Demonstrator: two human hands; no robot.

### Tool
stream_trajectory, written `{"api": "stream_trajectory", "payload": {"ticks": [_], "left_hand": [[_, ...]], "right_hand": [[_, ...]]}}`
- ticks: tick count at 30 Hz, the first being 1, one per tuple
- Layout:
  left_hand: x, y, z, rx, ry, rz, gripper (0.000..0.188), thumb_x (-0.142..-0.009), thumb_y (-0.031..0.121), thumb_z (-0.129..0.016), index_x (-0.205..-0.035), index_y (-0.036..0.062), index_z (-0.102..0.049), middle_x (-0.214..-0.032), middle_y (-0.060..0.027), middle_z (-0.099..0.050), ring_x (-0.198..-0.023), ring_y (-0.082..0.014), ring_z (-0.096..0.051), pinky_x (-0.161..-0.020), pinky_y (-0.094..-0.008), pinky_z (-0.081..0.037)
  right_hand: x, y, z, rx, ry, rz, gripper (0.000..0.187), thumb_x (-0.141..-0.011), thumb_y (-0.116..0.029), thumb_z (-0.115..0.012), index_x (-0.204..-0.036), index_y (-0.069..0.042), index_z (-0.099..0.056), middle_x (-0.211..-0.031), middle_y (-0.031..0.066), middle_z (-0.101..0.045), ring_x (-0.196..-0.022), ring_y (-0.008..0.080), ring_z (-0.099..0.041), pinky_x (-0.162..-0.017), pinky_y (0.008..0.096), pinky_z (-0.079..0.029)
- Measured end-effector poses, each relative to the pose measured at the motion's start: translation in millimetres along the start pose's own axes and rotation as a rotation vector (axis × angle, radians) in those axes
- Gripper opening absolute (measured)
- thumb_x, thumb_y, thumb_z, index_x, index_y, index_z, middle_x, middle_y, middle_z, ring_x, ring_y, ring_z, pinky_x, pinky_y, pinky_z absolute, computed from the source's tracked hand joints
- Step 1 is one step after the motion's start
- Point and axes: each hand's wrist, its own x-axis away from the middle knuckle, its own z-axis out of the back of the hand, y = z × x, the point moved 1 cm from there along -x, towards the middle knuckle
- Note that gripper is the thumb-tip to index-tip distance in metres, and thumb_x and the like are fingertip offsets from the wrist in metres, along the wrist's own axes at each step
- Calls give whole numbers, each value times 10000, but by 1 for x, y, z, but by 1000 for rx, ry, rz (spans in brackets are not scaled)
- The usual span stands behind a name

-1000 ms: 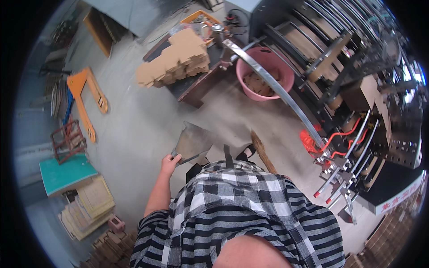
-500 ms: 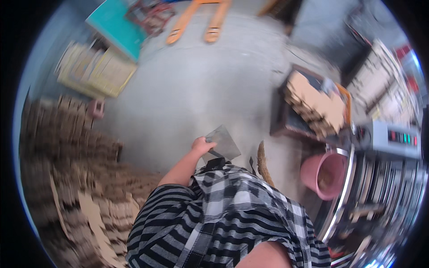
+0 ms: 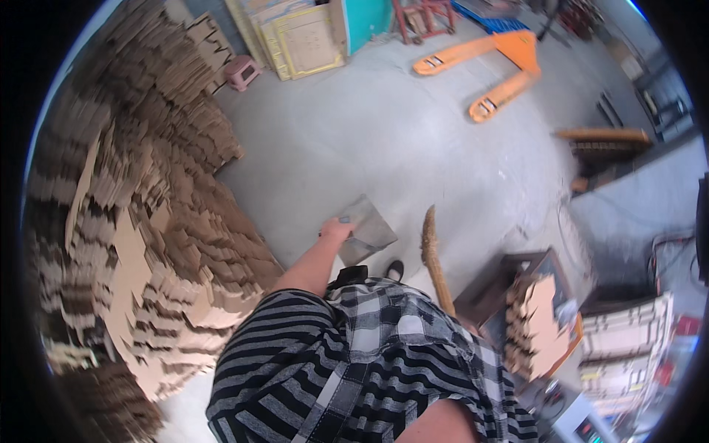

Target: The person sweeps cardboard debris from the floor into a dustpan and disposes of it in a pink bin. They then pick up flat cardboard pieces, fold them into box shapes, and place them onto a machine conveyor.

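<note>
The left hand (image 3: 336,230) has its fingers closed on the edge of a flat grey sheet (image 3: 367,232), probably a piece of board or card, which hangs out in front of the body over the bare floor, tilted and clear of every stack. The right hand is not in view, hidden somewhere behind the striped and checked shirt (image 3: 369,354), so whether its fingers are open or closed cannot be told. As a judgement, the work is in mid-carry: the sheet is picked up and in hand, but it has not been laid on any pile, so the setting-down is what is left. To the person's left a great heap of cut brown cardboard blanks (image 3: 140,244) climbs in uneven steps from the floor, near the arm but apart from the sheet. The floor (image 3: 413,148) is smooth grey concrete, dusty and marked in places. A long broom-like stick (image 3: 436,258) lies on it just beside the person's shoe, on the right. Farther right a dark low cart (image 3: 509,295) carries a stack of brown blanks, with more paler stacks beyond it. Well apart, at the far side of the room, stand an orange pallet jack (image 3: 495,66), a small pink stool (image 3: 242,72), yellowish flat sheets (image 3: 295,37) leaning by a teal panel, and a red frame
</note>
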Motion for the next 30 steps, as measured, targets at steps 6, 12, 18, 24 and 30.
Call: {"api": "stream_trajectory", "payload": {"ticks": [6,12,18,24,30], "left_hand": [[-39,8,59,356,277,153,468,-576,369,-736,-836,-11,-649,-777,-144,-658,-696,-249,-644,-644,-357,-513],[-105,-9,99,597,470,228,462,-586,358,-756,-808,-29,-635,-730,-131,-642,-646,-226,-615,-588,-373,-498],[-157,56,163,880,474,266,387,-650,297,-791,-744,-42,-628,-710,-92,-625,-550,-188,-575,-451,-353,-433],[-294,76,222,1028,226,341,408,-708,286,-766,-917,-33,-623,-853,-126,-629,-684,-241,-604,-546,-420,-461],[-434,76,280,1073,213,372,355,-728,276,-750,-947,30,-617,-862,-115,-598,-732,-264,-594,-566,-456,-451]], "right_hand": [[-80,-151,23,363,-168,247,352,-705,-106,-709,-1026,5,-618,-717,75,-620,-663,116,-568,-620,273,-449],[-151,-297,-1,324,-379,259,400,-637,-61,-697,-1016,18,-596,-659,85,-588,-542,172,-566,-513,313,-442],[-269,-408,-52,414,-398,322,449,-638,-66,-704,-1062,26,-587,-705,97,-611,-619,176,-599,-582,320,-477],[-341,-538,-134,550,-350,494,411,-653,-115,-724,-1027,13,-613,-709,156,-635,-639,218,-627,-617,339,-484],[-432,-682,-208,750,-394,566,423,-656,-85,-727,-1023,59,-575,-629,153,-616,-515,217,-619,-491,349,-487]]}}
